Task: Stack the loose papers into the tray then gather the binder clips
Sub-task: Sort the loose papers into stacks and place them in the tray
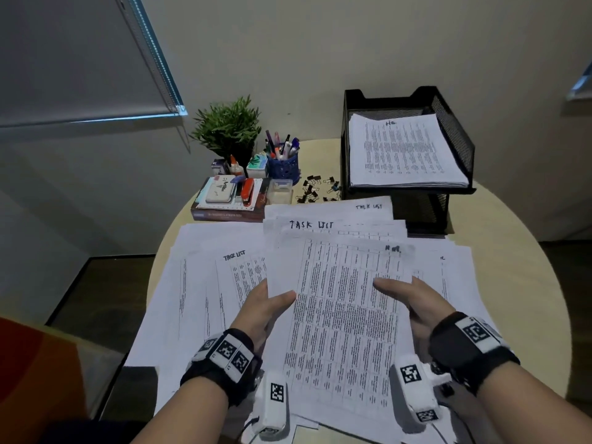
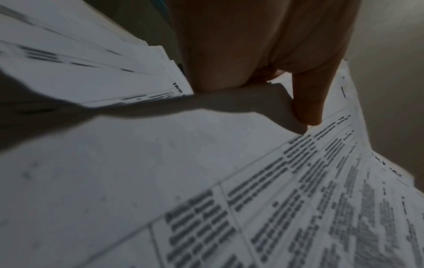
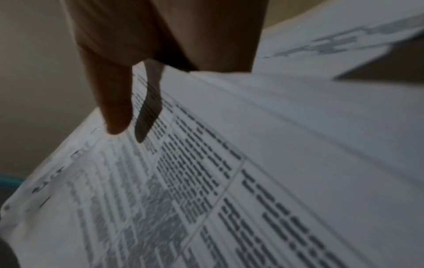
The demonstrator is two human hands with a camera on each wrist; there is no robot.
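Note:
I hold a bundle of printed sheets above the table, one hand on each side edge. My left hand grips the left edge with the thumb on top. My right hand grips the right edge, thumb lying on the print. More loose papers lie fanned across the table under the bundle, some headed "TASK LIST". The black mesh tray at the back right carries a stack of sheets. Several black binder clips lie scattered left of the tray.
A potted plant, a blue pen cup, a glue bottle and a book with a stamp pad and stapler crowd the back left of the round table. A small clear box stands beside the clips.

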